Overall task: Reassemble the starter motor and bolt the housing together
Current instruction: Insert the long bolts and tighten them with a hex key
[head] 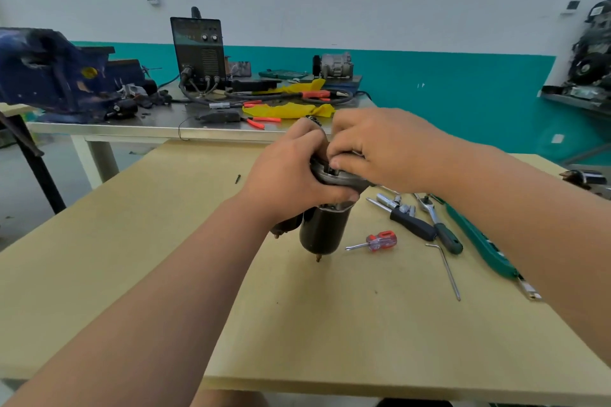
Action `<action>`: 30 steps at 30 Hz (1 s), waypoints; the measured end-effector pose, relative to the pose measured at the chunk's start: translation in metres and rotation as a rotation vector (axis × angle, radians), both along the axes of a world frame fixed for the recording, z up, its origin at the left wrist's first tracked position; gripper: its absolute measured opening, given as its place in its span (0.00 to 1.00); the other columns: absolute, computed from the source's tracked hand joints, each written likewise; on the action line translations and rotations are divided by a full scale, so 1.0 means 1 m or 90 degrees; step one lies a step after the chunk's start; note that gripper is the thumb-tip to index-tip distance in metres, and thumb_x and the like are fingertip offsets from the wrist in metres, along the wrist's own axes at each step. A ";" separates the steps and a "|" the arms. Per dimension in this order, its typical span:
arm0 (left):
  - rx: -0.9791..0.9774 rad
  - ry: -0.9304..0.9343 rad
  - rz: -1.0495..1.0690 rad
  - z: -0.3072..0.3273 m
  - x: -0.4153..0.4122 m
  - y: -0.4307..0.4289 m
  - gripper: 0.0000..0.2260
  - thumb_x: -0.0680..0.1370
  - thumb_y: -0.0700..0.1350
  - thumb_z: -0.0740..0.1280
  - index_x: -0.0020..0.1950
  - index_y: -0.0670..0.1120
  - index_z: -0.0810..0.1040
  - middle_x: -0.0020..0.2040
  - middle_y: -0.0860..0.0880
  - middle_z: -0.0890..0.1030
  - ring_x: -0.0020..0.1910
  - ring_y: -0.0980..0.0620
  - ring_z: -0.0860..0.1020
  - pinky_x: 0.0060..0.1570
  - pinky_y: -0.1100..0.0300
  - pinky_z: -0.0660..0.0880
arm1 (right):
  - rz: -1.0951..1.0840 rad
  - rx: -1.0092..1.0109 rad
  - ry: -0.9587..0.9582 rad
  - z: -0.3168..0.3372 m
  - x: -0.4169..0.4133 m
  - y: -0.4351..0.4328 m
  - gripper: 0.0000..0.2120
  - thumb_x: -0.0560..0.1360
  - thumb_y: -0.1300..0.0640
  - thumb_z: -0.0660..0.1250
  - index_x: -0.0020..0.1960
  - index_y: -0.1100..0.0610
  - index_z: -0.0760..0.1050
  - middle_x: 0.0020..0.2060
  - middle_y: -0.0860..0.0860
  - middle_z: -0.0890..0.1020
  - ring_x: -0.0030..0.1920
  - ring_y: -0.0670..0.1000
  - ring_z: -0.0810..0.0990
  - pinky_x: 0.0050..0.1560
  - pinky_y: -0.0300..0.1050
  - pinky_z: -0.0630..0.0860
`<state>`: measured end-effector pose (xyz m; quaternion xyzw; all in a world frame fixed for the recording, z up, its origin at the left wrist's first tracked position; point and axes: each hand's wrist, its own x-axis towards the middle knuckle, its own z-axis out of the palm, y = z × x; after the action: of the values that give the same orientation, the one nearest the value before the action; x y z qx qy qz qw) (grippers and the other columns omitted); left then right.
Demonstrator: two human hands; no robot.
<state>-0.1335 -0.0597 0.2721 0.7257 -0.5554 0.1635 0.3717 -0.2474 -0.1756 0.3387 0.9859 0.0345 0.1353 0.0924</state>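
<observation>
The starter motor [322,230] stands on end near the middle of the worktop [132,258], black body down. My left hand [291,172] is wrapped around its silver upper housing. My right hand [380,149] curls over the top of the motor, fingertips pressed against the rim; what they pinch there is hidden. Just right of the motor lies a red screwdriver [380,240], and beyond it two ratchet handles [429,228] and a hex key [446,269]. A small black bit [237,178] lies left of the motor.
</observation>
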 end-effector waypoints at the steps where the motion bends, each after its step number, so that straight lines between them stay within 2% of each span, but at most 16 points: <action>1: -0.003 0.001 0.001 0.000 -0.002 -0.001 0.25 0.59 0.62 0.73 0.47 0.46 0.76 0.49 0.52 0.72 0.45 0.53 0.74 0.44 0.52 0.76 | -0.013 0.002 -0.012 -0.002 -0.001 0.001 0.11 0.79 0.48 0.59 0.52 0.49 0.79 0.46 0.45 0.70 0.46 0.47 0.71 0.46 0.47 0.71; 7: 0.001 -0.003 0.019 0.002 -0.008 -0.006 0.25 0.57 0.64 0.72 0.42 0.48 0.73 0.49 0.52 0.73 0.43 0.51 0.74 0.42 0.47 0.76 | -0.048 0.041 -0.044 -0.003 -0.009 0.002 0.10 0.77 0.50 0.63 0.47 0.50 0.82 0.41 0.46 0.76 0.42 0.48 0.74 0.44 0.49 0.73; 11: 0.007 -0.004 0.061 0.002 -0.013 -0.009 0.24 0.57 0.66 0.71 0.40 0.52 0.68 0.47 0.54 0.70 0.40 0.53 0.71 0.38 0.51 0.76 | -0.127 0.133 -0.077 -0.005 -0.011 0.005 0.09 0.76 0.49 0.66 0.42 0.51 0.82 0.35 0.45 0.80 0.36 0.44 0.75 0.33 0.39 0.67; 14: 0.023 -0.033 0.188 -0.002 -0.022 -0.023 0.24 0.60 0.65 0.71 0.43 0.51 0.69 0.48 0.52 0.70 0.41 0.51 0.71 0.33 0.56 0.71 | -0.227 0.099 -0.084 -0.004 -0.002 0.012 0.10 0.76 0.53 0.64 0.38 0.55 0.73 0.33 0.51 0.74 0.33 0.49 0.71 0.29 0.42 0.63; 16: 0.032 -0.056 0.297 -0.005 -0.030 -0.035 0.22 0.65 0.60 0.73 0.50 0.48 0.73 0.51 0.48 0.71 0.48 0.46 0.72 0.34 0.55 0.65 | -0.298 0.099 -0.088 -0.002 0.008 0.020 0.13 0.76 0.60 0.63 0.34 0.55 0.63 0.32 0.52 0.68 0.34 0.52 0.69 0.34 0.45 0.66; 18: 0.027 -0.045 0.343 -0.005 -0.034 -0.039 0.21 0.67 0.56 0.73 0.55 0.47 0.74 0.51 0.48 0.69 0.53 0.45 0.71 0.35 0.54 0.62 | -0.327 0.100 -0.078 0.002 0.017 0.029 0.14 0.75 0.64 0.62 0.34 0.56 0.60 0.32 0.53 0.66 0.38 0.54 0.70 0.40 0.48 0.69; 20: 0.012 -0.053 0.342 -0.007 -0.030 -0.035 0.22 0.67 0.59 0.72 0.54 0.49 0.74 0.48 0.51 0.66 0.50 0.48 0.71 0.34 0.55 0.63 | -0.297 0.078 -0.082 0.006 0.020 0.031 0.15 0.75 0.64 0.62 0.33 0.57 0.61 0.31 0.53 0.68 0.33 0.52 0.70 0.36 0.46 0.69; 23: 0.003 -0.043 0.284 -0.007 -0.016 -0.019 0.25 0.63 0.66 0.73 0.47 0.50 0.73 0.48 0.53 0.69 0.43 0.53 0.71 0.32 0.58 0.69 | -0.191 0.090 -0.120 0.018 0.007 0.021 0.14 0.77 0.57 0.63 0.34 0.57 0.67 0.30 0.50 0.70 0.31 0.48 0.70 0.28 0.41 0.62; 26: 0.002 -0.021 0.208 -0.005 -0.008 -0.005 0.25 0.60 0.68 0.71 0.43 0.51 0.71 0.47 0.54 0.70 0.41 0.55 0.71 0.33 0.59 0.74 | -0.062 0.094 -0.047 0.018 -0.006 0.010 0.08 0.78 0.50 0.62 0.45 0.51 0.78 0.39 0.46 0.78 0.40 0.47 0.75 0.36 0.42 0.68; 28: -0.002 -0.008 0.159 -0.005 -0.004 0.000 0.25 0.58 0.68 0.70 0.41 0.51 0.70 0.45 0.55 0.70 0.40 0.56 0.71 0.35 0.56 0.74 | -0.030 0.105 -0.004 0.008 -0.009 0.005 0.08 0.79 0.51 0.62 0.48 0.51 0.79 0.42 0.45 0.79 0.43 0.46 0.74 0.43 0.44 0.70; 30: -0.004 0.005 0.113 -0.004 -0.001 0.002 0.24 0.57 0.67 0.71 0.40 0.51 0.69 0.45 0.54 0.72 0.41 0.55 0.72 0.38 0.52 0.76 | -0.001 0.120 -0.025 0.000 -0.009 0.000 0.09 0.79 0.51 0.62 0.48 0.51 0.80 0.42 0.46 0.79 0.42 0.45 0.74 0.43 0.43 0.68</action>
<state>-0.1347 -0.0581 0.2676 0.7718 -0.4866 0.1946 0.3602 -0.2560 -0.1756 0.3388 0.9874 0.0190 0.1570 -0.0003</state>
